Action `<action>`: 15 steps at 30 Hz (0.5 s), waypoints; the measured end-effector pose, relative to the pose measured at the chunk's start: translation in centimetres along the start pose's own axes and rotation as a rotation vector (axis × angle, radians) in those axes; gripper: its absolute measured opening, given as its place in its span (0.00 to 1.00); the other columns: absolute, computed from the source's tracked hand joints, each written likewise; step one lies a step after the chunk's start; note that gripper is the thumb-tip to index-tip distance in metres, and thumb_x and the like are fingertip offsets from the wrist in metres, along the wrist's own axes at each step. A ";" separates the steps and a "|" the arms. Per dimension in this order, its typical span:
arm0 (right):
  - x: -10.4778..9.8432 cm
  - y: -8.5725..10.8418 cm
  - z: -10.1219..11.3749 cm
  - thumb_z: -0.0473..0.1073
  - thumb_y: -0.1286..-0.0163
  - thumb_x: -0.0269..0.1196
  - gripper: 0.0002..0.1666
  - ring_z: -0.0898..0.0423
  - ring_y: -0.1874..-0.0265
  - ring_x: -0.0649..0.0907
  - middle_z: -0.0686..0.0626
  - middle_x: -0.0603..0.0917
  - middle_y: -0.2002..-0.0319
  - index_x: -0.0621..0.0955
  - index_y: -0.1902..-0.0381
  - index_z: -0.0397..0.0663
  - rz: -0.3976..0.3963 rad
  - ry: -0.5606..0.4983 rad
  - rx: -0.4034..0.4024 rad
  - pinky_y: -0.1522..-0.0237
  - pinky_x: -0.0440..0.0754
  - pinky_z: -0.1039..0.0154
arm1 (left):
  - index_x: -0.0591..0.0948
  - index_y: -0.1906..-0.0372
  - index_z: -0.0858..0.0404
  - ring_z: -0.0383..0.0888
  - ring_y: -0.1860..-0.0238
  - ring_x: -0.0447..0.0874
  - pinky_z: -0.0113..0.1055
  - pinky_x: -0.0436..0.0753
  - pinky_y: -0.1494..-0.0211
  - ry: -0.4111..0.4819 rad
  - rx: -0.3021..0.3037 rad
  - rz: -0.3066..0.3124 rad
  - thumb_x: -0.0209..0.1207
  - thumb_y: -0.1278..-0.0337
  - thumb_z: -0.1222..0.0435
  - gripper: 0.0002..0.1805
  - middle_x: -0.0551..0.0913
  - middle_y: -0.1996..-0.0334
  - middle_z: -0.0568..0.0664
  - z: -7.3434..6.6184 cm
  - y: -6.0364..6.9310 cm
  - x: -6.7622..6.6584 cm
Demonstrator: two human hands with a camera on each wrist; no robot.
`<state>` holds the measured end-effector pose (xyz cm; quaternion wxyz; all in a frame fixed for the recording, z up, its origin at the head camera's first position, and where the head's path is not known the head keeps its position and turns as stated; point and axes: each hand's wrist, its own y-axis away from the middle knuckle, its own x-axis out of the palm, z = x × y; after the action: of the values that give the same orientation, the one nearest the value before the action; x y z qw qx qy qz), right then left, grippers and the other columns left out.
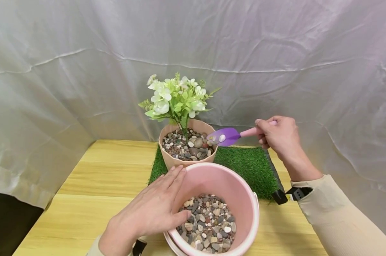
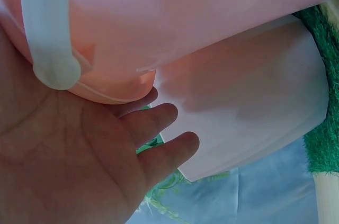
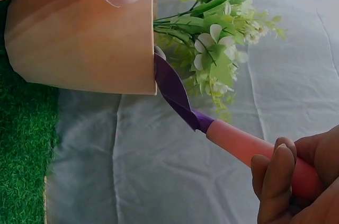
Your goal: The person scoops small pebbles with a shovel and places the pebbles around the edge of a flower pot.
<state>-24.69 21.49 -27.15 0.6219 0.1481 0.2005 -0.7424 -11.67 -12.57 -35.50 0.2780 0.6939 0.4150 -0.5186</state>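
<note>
The right hand point(image 1: 280, 137) gripped a purple, pink-handled trowel point(image 1: 228, 137) over the right rim of the faceted peach pot point(image 3: 79, 44), where a sideways tilt could spill its smooth pebbles point(image 1: 222, 138) outside, while the left hand point(image 1: 154, 206), fingers extended, touched the round pink bucket point(image 1: 236, 188) before the pot.

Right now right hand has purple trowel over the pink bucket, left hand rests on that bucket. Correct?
Not over the pink bucket: the head view shows the right hand holding the purple trowel at the flower pot. The left hand does rest on the bucket.
</note>
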 end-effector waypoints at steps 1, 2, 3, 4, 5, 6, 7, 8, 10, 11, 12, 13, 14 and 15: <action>0.0 0.0 0.0 0.51 0.25 0.64 0.21 0.60 0.85 0.83 0.55 0.85 0.84 0.81 0.58 0.34 0.000 -0.005 0.000 0.82 0.86 0.62 | 0.49 0.14 0.62 0.51 0.14 0.46 0.52 0.55 0.14 0.001 -0.001 0.000 0.58 0.33 0.39 0.55 0.47 0.13 0.55 0.0 0.0 0.0; 0.0 0.0 -0.1 0.51 0.25 0.64 0.21 0.60 0.85 0.83 0.55 0.85 0.84 0.81 0.58 0.34 0.001 -0.011 0.001 0.82 0.86 0.62 | 0.49 0.14 0.62 0.51 0.14 0.46 0.52 0.55 0.14 0.001 -0.002 -0.001 0.58 0.33 0.39 0.55 0.47 0.13 0.55 0.0 0.0 0.0; -0.1 0.0 -0.1 0.51 0.25 0.64 0.21 0.60 0.86 0.83 0.55 0.85 0.84 0.81 0.58 0.34 0.001 -0.018 0.003 0.81 0.86 0.62 | 0.49 0.14 0.62 0.51 0.14 0.47 0.52 0.56 0.14 0.002 -0.003 -0.001 0.58 0.33 0.39 0.55 0.47 0.13 0.55 0.0 0.0 0.0; -0.1 -0.1 -0.2 0.51 0.24 0.64 0.21 0.60 0.86 0.83 0.55 0.85 0.84 0.81 0.58 0.34 0.002 -0.024 0.005 0.81 0.86 0.62 | 0.49 0.14 0.62 0.50 0.14 0.47 0.52 0.56 0.14 0.004 -0.003 -0.001 0.58 0.33 0.40 0.55 0.47 0.13 0.55 0.0 0.0 0.0; -0.1 -0.1 -0.2 0.51 0.24 0.64 0.21 0.60 0.86 0.83 0.54 0.85 0.84 0.81 0.59 0.34 0.001 -0.029 0.005 0.81 0.87 0.62 | 0.49 0.14 0.62 0.50 0.14 0.47 0.52 0.56 0.14 0.004 -0.003 -0.001 0.58 0.33 0.39 0.55 0.47 0.13 0.55 0.0 -0.1 0.0; -0.1 -0.1 -0.2 0.51 0.24 0.64 0.21 0.60 0.86 0.83 0.54 0.85 0.84 0.81 0.59 0.34 0.002 -0.033 0.007 0.81 0.87 0.61 | 0.49 0.14 0.62 0.50 0.14 0.47 0.52 0.56 0.14 0.003 -0.002 -0.001 0.58 0.33 0.39 0.55 0.47 0.13 0.55 0.0 -0.1 0.0; -0.1 -0.1 -0.2 0.51 0.24 0.64 0.21 0.60 0.85 0.83 0.54 0.86 0.83 0.81 0.59 0.34 0.002 -0.036 0.008 0.81 0.87 0.61 | 0.49 0.14 0.62 0.51 0.14 0.47 0.52 0.56 0.14 0.004 -0.002 -0.001 0.58 0.34 0.40 0.55 0.47 0.13 0.55 0.0 -0.1 0.0; -0.1 -0.1 -0.2 0.51 0.24 0.64 0.21 0.60 0.85 0.83 0.53 0.86 0.83 0.81 0.59 0.34 0.004 -0.039 0.009 0.81 0.87 0.61 | 0.49 0.14 0.62 0.51 0.14 0.47 0.52 0.56 0.14 0.005 -0.001 -0.002 0.58 0.34 0.40 0.55 0.47 0.13 0.55 0.1 -0.1 0.0; 0.0 -0.1 -0.2 0.51 0.24 0.64 0.21 0.60 0.85 0.83 0.53 0.86 0.83 0.81 0.58 0.34 0.007 -0.036 0.010 0.82 0.86 0.62 | 0.50 0.14 0.63 0.51 0.14 0.47 0.52 0.57 0.14 0.005 0.003 -0.002 0.58 0.34 0.40 0.55 0.47 0.13 0.55 0.1 -0.1 0.0; 0.0 -0.1 -0.2 0.51 0.24 0.64 0.21 0.60 0.85 0.82 0.53 0.86 0.83 0.81 0.58 0.34 0.007 -0.034 0.011 0.82 0.86 0.62 | 0.49 0.14 0.63 0.51 0.14 0.47 0.52 0.57 0.14 0.007 0.004 -0.002 0.58 0.34 0.40 0.55 0.47 0.13 0.55 0.1 -0.1 0.0; 0.1 0.0 -0.1 0.51 0.24 0.65 0.21 0.61 0.85 0.82 0.53 0.86 0.83 0.81 0.58 0.34 0.009 -0.032 0.011 0.82 0.86 0.63 | 0.49 0.14 0.63 0.51 0.14 0.47 0.52 0.57 0.14 0.011 0.006 -0.001 0.58 0.34 0.40 0.55 0.47 0.13 0.55 0.1 0.0 0.0; 0.2 0.0 -0.1 0.51 0.25 0.65 0.21 0.61 0.85 0.82 0.53 0.86 0.83 0.81 0.58 0.34 0.008 -0.027 0.011 0.82 0.86 0.63 | 0.49 0.14 0.63 0.51 0.14 0.46 0.51 0.57 0.14 0.015 0.007 0.001 0.58 0.34 0.40 0.55 0.47 0.13 0.55 0.1 0.0 0.0; 0.2 0.0 0.0 0.51 0.25 0.65 0.21 0.61 0.85 0.83 0.53 0.86 0.83 0.81 0.58 0.34 0.011 -0.024 0.010 0.81 0.86 0.63 | 0.49 0.14 0.63 0.51 0.14 0.46 0.51 0.56 0.14 0.017 0.009 0.003 0.58 0.34 0.40 0.55 0.46 0.13 0.55 0.1 0.0 0.0; 0.3 0.1 0.0 0.51 0.25 0.65 0.21 0.61 0.84 0.83 0.53 0.86 0.82 0.81 0.58 0.34 0.013 -0.020 0.007 0.81 0.86 0.63 | 0.49 0.14 0.63 0.51 0.14 0.46 0.51 0.56 0.14 0.020 0.009 0.007 0.58 0.34 0.40 0.55 0.46 0.13 0.56 0.2 0.0 -0.1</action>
<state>-24.68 21.22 -27.30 0.6281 0.1443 0.1908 -0.7404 -11.76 -12.71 -35.50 0.2725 0.7019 0.4129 -0.5125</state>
